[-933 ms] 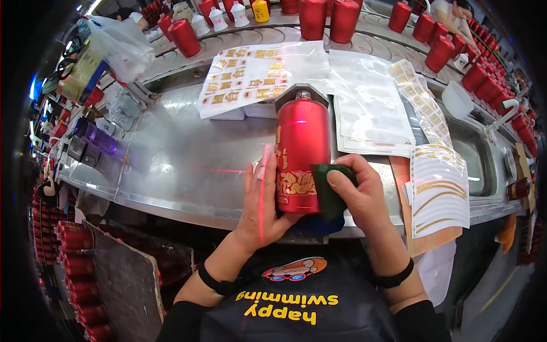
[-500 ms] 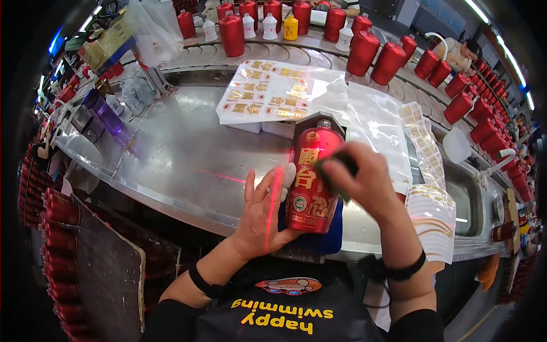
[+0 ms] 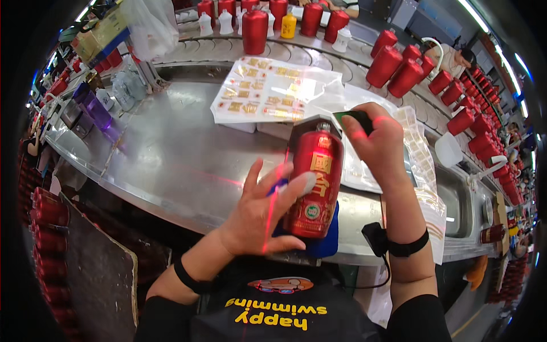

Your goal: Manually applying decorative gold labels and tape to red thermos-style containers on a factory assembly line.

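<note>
A red bottle (image 3: 312, 214) with gold lettering and a round green-and-white emblem lies tilted, its neck away from me, against a dark angled holder (image 3: 297, 130). Blue material (image 3: 327, 242) shows under its lower end. My left hand (image 3: 262, 208) is open at the bottle's left side, fingers spread. A white-covered fingertip overlaps the bottle's front, and the thumb is by its lower edge; I cannot tell whether they touch it. Off the bottle's upper right, my right hand (image 3: 376, 134) pinches a dark green flat pad (image 3: 358, 121).
Behind the bottle lies a sheet of gold stickers (image 3: 259, 94). A curved conveyor (image 3: 342, 62) carries red bottles and small white and yellow ones. To the right are sticker strips (image 3: 415, 137) and a sink (image 3: 458, 214); a purple cup (image 3: 97, 111) stands left.
My right hand has lifted the green pad off the bottle, up and right. My left fingers have spread over its front. The bottle's lettering has shifted right, and conveyor bottles have moved right.
</note>
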Motion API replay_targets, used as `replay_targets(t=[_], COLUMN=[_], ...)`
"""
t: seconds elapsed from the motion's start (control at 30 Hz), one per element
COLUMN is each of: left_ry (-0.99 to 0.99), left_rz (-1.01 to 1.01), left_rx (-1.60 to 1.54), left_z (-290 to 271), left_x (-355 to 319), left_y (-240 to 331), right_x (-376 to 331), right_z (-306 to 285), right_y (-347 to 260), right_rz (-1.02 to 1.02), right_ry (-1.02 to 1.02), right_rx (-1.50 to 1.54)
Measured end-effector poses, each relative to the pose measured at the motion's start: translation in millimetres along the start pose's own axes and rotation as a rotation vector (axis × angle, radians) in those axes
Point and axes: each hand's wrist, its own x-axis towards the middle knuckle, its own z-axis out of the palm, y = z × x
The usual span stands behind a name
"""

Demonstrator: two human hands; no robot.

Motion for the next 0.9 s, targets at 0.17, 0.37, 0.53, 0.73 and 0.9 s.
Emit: replay_targets(t=[0.17,0.37,0.53,0.73,0.9], left_ry=[0.025,-0.025,-0.001,-0.002,0.029], left_rz=[0.078,0.033,-0.045,-0.104,-0.053], left_rx=[0.072,0.035,-0.112,0.112,0.154], left_z=[6.8,10.9,18.1,14.9,17.7], left_x=[42.5,38.9,-16.6,-21.2,-17.9], left_y=[-38.4,-43.3,-9.6,1.3,3.3], right_x=[-40.7,-100.5,-119.9,-124.1,-120.3], right_z=[-6.8,-11.0,-22.7,-24.6,-18.6], right_y=[0.1,-27.4,-28.8,-49.5,-53.0], right_rz=[0.416,-0.419,-0.129,-0.364,-0.399], right_ry=[-0.105,-0.040,-0.255,-0.403,-0.313], right_rx=[0.677,0.090,0.547,0.560,0.394])
